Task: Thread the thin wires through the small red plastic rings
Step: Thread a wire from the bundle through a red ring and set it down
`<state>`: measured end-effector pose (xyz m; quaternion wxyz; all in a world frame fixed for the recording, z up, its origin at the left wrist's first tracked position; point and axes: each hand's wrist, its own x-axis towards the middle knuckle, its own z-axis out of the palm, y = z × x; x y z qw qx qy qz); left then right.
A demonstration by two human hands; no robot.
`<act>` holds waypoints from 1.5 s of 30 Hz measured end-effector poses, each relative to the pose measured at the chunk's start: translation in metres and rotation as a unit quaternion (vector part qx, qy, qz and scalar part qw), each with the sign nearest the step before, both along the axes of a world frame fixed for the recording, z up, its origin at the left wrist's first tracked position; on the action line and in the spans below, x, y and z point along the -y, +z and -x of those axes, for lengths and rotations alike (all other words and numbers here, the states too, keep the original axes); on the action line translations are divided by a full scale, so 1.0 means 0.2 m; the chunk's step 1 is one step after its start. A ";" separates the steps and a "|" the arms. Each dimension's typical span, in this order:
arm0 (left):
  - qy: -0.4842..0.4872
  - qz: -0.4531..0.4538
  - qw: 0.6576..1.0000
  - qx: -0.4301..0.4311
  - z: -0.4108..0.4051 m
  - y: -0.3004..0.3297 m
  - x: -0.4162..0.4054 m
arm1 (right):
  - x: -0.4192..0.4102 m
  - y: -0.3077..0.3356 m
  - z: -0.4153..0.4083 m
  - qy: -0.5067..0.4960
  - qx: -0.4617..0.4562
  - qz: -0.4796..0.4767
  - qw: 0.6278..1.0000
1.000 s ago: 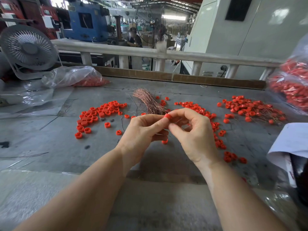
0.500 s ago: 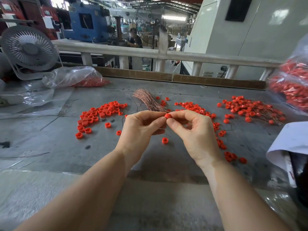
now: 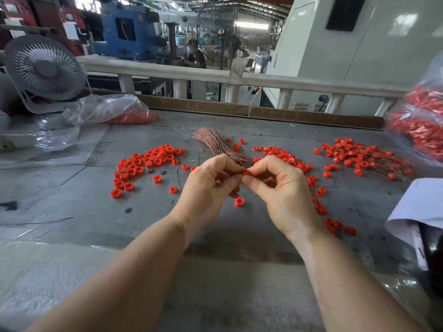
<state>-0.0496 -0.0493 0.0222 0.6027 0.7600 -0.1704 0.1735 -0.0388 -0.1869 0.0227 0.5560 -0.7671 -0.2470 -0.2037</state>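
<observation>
A single red ring (image 3: 246, 173) is pinched between thumb and forefinger of the right hand (image 3: 282, 188), raised above the table (image 3: 72, 207), while the left hand (image 3: 208, 188), fingertips closed at the ring's left side, presumably holds a wire too thin to be seen, drawn from the copper bundle (image 3: 215, 144) lying just beyond.

Ring (image 3: 247, 173): I see only a red sliver; the fingertips cover the rest.
Wire at the ring: too thin for me to make out.
Wire bundle (image 3: 217, 146): near end hidden behind my left hand (image 3: 208, 188).
Bag (image 3: 423, 125): blurred, cut by right edge.
</observation>
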 end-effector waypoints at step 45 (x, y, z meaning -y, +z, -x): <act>-0.146 0.305 0.913 -0.226 -0.02 0.00 -0.02 | -0.01 -0.02 0.01 -0.120 0.081 0.058 0.988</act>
